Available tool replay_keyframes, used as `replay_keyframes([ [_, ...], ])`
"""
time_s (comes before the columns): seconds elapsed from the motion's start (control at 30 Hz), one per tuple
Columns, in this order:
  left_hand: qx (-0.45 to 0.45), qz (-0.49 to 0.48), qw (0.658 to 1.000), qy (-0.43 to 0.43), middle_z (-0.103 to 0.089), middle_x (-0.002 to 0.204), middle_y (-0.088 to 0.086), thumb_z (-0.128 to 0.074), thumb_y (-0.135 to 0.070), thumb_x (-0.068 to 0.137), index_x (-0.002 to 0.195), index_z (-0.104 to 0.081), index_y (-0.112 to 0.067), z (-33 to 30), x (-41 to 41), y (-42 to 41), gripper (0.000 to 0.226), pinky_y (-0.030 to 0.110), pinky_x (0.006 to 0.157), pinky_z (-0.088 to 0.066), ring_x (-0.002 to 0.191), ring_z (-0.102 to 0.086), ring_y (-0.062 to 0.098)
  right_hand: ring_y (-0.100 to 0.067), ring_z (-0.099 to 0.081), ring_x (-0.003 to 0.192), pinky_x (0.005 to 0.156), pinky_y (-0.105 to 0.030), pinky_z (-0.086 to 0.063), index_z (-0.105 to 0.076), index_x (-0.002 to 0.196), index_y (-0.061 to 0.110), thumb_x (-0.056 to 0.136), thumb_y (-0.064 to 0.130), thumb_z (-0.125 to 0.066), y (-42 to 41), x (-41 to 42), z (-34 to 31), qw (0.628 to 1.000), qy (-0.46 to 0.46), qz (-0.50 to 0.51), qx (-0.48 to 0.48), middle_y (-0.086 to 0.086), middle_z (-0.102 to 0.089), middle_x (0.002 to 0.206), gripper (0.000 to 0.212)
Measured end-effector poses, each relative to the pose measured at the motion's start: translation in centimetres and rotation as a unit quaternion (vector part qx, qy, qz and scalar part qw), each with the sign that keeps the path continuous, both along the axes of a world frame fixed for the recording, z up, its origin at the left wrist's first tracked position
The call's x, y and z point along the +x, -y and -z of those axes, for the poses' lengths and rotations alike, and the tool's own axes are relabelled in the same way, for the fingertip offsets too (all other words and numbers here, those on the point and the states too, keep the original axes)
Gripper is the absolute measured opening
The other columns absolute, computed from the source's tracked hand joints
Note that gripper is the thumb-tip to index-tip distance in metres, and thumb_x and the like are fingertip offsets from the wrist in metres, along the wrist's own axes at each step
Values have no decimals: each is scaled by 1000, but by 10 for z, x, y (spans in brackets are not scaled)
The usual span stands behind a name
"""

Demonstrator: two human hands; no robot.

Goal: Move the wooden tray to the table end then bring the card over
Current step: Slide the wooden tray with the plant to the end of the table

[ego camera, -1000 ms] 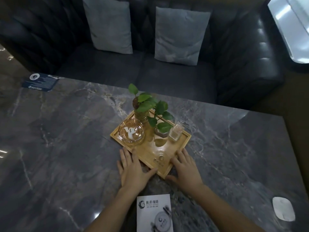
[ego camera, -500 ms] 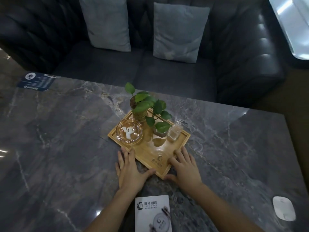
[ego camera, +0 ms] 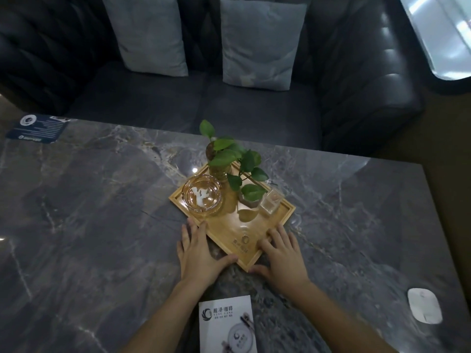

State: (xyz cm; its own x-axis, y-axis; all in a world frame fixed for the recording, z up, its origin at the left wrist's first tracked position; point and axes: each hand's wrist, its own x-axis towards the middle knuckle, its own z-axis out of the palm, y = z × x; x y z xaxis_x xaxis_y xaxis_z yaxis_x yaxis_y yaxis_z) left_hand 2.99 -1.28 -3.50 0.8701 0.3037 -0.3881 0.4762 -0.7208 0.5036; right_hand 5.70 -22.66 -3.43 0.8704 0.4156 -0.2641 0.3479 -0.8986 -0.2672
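Note:
The wooden tray [ego camera: 244,225] lies diamond-wise at the table's middle, near the far edge. It carries a glass bowl [ego camera: 202,194], a green plant in a glass vase [ego camera: 229,159] and a small clear container [ego camera: 271,201]. My left hand [ego camera: 197,253] lies flat on the table, fingers spread, touching the tray's near-left edge. My right hand [ego camera: 283,256] lies flat against the near-right edge. Both thumbs meet around the tray's near corner. The white printed card [ego camera: 226,324] lies on the table between my forearms, partly cut off by the frame's bottom.
A dark blue card [ego camera: 35,128] lies at the table's far left corner. A white oval object [ego camera: 424,305] sits near the right edge. Beyond the dark marble table [ego camera: 89,212] stands a black sofa [ego camera: 254,105] with two grey cushions.
Both hands stay pressed against the tray's near corner. The tray has barely shifted on the table; the view has drifted a little.

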Motion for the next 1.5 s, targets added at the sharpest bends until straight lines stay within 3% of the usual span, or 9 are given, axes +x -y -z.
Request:
replay_keyframes([
  [0.1,0,17,1000,3,7,167,5,-76,-75,53,153,-16,-26,1,6,3,127,55,122,-2,152,14,24,-32,-6,146,117,-54,-11,-50,118,32,74,73,-51,6,-2,-3,1000,-6,10,-1,-10,-32,152,61],
  [0.27,4,42,999,11,8,167,1,-75,-80,47,152,-19,-29,4,16,4,129,56,122,-2,152,13,24,-33,-25,141,114,-55,-22,-56,110,30,78,78,-33,14,-7,-1,999,30,21,15,-7,-47,139,62],
  [0.5,1,103,995,-10,6,168,1,-78,-78,43,152,-19,-33,2,33,5,132,55,123,-2,152,17,21,-30,-46,119,107,-47,-33,-60,94,24,84,63,-51,22,-15,5,996,65,44,32,-5,-57,113,41],
  [0.83,8,216,976,-15,1,168,0,-80,-75,42,148,-22,-37,-3,64,6,127,53,122,10,151,20,19,-27,-52,89,86,-44,-43,-63,90,24,88,24,-60,35,-29,12,984,126,82,92,-6,-54,88,3],
  [1.1,-28,263,964,-31,5,167,0,-81,-75,43,151,-17,-39,-5,80,3,130,51,121,12,150,22,18,-25,-52,87,77,-38,-42,-65,97,32,81,19,-64,31,-33,10,984,93,117,94,-4,-56,90,20],
  [1.3,-42,271,960,-63,18,163,-1,-89,-61,48,150,-16,-44,-16,94,6,126,50,121,8,146,25,22,-23,-51,82,72,-36,-36,-63,97,35,80,19,-66,24,-31,6,987,79,111,80,-1,-55,85,23],
  [1.5,-41,294,952,-70,10,167,6,-89,-60,43,147,-15,-46,-3,108,-1,129,50,121,9,149,24,22,-20,-52,78,66,-34,-43,-65,97,37,80,25,-71,15,-30,2,990,65,100,71,0,-55,83,22],
])
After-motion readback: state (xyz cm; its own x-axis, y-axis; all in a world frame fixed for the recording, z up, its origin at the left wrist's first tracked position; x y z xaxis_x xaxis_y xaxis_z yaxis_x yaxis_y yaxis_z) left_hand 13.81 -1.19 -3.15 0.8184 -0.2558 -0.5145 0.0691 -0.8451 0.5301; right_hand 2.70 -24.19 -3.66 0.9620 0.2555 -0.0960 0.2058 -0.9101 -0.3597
